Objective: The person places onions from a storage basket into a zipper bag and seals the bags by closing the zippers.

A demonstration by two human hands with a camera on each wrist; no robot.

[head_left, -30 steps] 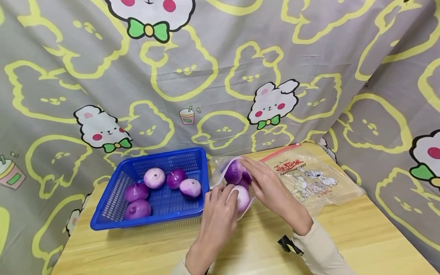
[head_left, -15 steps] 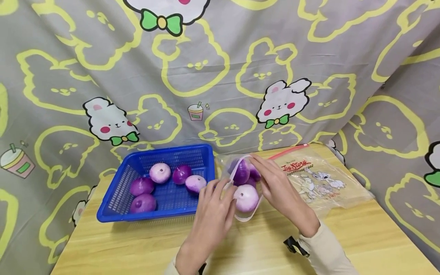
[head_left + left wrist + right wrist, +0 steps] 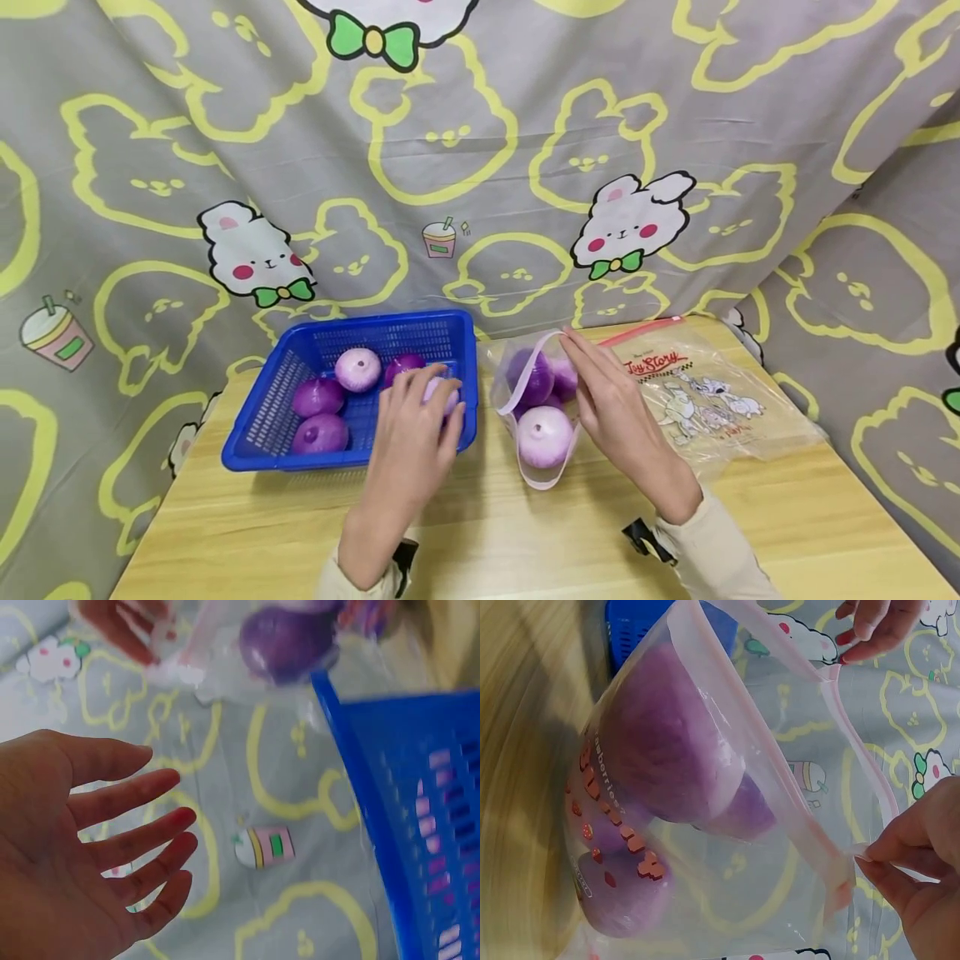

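My right hand (image 3: pixel 618 408) pinches the pale pink rim of a clear zip bag (image 3: pixel 727 900) between thumb and fingertips, and the bag's mouth gapes. Inside it lie several purple onions, a pale-topped onion (image 3: pixel 544 437) nearest the mouth. My left hand (image 3: pixel 416 429) is over the right side of a blue plastic basket (image 3: pixel 255 417), its fingers in front of a pale onion (image 3: pixel 442 395) there. In the left wrist view this hand (image 3: pixel 97 840) has its fingers spread and loosely bent, with nothing between them.
Other onions in the basket include a pale onion (image 3: pixel 357 369) and a purple onion (image 3: pixel 321 433). A second zip bag (image 3: pixel 697 400) with a Toy Story print lies flat at the right on the wooden table (image 3: pixel 480 533). A patterned curtain (image 3: pixel 487 192) hangs behind.
My left hand has left the pale onion in the bag and moved left over the basket. The right hand keeps its pinch on the bag's rim. The head view has shifted slightly.
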